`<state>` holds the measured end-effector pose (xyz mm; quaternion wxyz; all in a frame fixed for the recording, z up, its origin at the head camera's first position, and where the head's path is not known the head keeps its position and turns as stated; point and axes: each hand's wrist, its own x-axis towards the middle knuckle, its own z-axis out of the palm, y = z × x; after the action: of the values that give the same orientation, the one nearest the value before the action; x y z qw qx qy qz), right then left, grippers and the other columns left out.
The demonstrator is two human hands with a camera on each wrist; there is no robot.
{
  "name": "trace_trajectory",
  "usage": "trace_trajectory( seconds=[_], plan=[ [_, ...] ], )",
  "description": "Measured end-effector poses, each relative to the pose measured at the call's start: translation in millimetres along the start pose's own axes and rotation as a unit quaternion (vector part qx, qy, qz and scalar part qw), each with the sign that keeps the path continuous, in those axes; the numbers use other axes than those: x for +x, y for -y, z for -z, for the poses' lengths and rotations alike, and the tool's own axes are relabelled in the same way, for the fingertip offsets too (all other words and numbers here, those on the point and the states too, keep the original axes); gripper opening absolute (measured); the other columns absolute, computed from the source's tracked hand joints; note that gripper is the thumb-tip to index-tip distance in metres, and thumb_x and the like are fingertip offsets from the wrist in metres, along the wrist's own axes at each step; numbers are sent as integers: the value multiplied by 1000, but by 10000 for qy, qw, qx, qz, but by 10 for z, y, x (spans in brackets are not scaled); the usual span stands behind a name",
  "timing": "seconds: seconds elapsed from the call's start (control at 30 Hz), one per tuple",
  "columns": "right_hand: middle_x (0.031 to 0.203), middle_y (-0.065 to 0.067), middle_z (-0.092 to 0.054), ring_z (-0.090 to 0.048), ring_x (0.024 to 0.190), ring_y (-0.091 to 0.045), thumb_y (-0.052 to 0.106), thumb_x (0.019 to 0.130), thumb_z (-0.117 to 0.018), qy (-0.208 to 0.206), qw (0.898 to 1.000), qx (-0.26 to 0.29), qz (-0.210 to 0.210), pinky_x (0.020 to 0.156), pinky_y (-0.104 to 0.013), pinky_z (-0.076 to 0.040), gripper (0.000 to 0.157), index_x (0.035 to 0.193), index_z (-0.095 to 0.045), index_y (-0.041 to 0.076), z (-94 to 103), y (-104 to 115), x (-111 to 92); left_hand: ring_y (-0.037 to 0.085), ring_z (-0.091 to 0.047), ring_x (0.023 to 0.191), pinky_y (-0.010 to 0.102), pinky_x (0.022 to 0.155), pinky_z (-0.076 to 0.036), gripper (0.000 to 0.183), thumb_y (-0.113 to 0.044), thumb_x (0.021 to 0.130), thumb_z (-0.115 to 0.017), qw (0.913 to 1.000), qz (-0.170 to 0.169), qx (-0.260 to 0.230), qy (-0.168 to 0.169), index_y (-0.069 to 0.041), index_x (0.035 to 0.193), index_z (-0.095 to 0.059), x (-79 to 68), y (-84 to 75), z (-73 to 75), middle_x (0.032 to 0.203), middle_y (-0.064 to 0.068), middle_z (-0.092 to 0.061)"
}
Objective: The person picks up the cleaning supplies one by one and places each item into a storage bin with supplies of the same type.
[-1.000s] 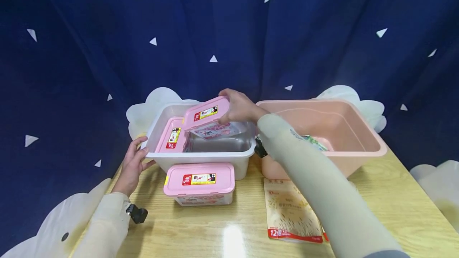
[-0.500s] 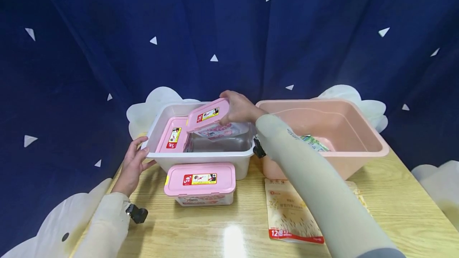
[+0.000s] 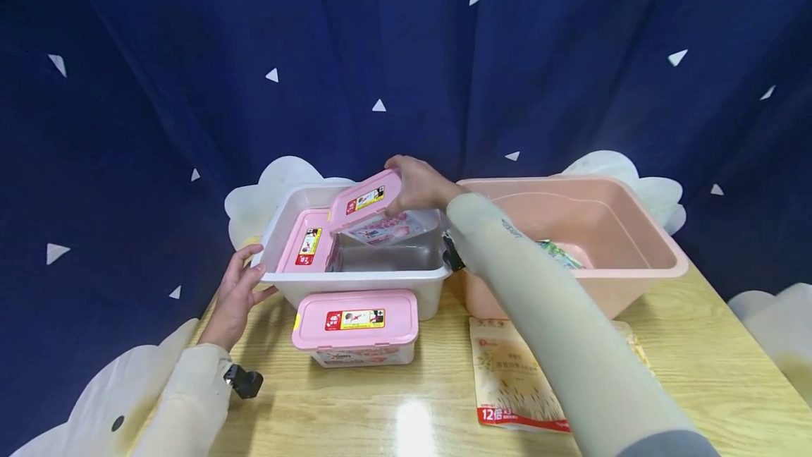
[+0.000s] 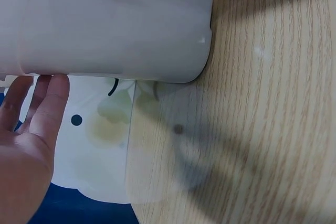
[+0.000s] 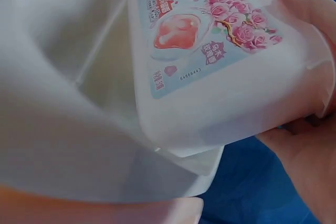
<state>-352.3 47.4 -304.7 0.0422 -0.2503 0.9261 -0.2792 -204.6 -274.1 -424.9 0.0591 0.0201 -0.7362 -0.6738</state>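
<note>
My right hand (image 3: 419, 185) grips the right end of a laundry pod tub (image 3: 364, 203) with a pink lid. This tub is tilted, held partly inside the white bin (image 3: 361, 281); its rose-printed label (image 5: 231, 19) shows in the right wrist view. A second pink-lidded tub (image 3: 307, 242) lies in the bin's left side. A third tub (image 3: 355, 319) stands on the table before the bin. At the bin's left front corner is my left hand (image 3: 236, 295), fingertips touching the rim. In the left wrist view those fingers (image 4: 50, 103) look fairly straight.
A peach bin (image 3: 571, 281) stands to the right of the white one, with a green packet (image 3: 558, 254) in it. A beige and red pouch (image 3: 514, 379) lies on the wooden table (image 3: 342, 415), partly under my right sleeve. A dark blue curtain (image 3: 406, 55) hangs behind.
The held tub has shifted slightly, rightward at first and then a little back left and up. My left hand keeps its place at the rim.
</note>
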Motion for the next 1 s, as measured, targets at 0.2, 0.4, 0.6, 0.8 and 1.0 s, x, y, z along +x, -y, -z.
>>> trace_trajectory(
  seconds=[0.2, 0.4, 0.6, 0.8, 1.0],
  plan=[
    [137, -10, -54, -52, 120, -25, 25, 66, -89, 145, 9996, 88, -209, 110, -42, -44, 91, 143, -43, 8, -53, -62, 16, 2, -58, 107, 21, 82, -57, 35, -23, 103, -44, 10000, -1, -79, 17, -25, 137, -40, -2, 14, 4, 130, -2, -42],
    [136, -12, -54, -52, 120, -26, 26, 64, -90, 0, 9999, 107, -107, 110, -43, -44, 93, 142, -44, 6, -78, -95, 65, 1, -58, 108, 21, 82, -57, 34, -22, 103, -45, 9998, -98, -131, 85, -23, 137, -40, 6, -4, 11, 130, 0, -42],
    [139, -13, -54, -53, 122, -26, 28, 69, -89, 379, 9984, -206, -362, 111, -41, -44, 90, 144, -44, 6, -101, -165, 41, 0, -59, 107, 20, 82, -57, 35, -24, 103, -45, 10000, 25, -40, 47, -24, 137, -39, -3, 2, 1, 131, 0, -43],
    [141, -14, -53, -49, 130, -27, 30, 72, -88, 687, 9932, -732, -588, 118, -40, -37, 88, 145, -45, 7, -95, -194, -18, -1, -58, 108, 19, 82, -57, 38, -27, 103, -45, 9999, 117, 91, 44, -23, 139, -38, -33, 2, 8, 141, 5, -39],
    [140, -12, -52, -49, 129, -26, 28, 73, -87, 781, 9906, -896, -675, 117, -40, -38, 84, 144, -47, 10, -83, -151, -19, -1, -57, 110, 19, 83, -57, 39, -29, 103, -45, 9996, 158, 235, 84, -24, 140, -37, -32, -32, 22, 145, 8, -37]
  ],
)
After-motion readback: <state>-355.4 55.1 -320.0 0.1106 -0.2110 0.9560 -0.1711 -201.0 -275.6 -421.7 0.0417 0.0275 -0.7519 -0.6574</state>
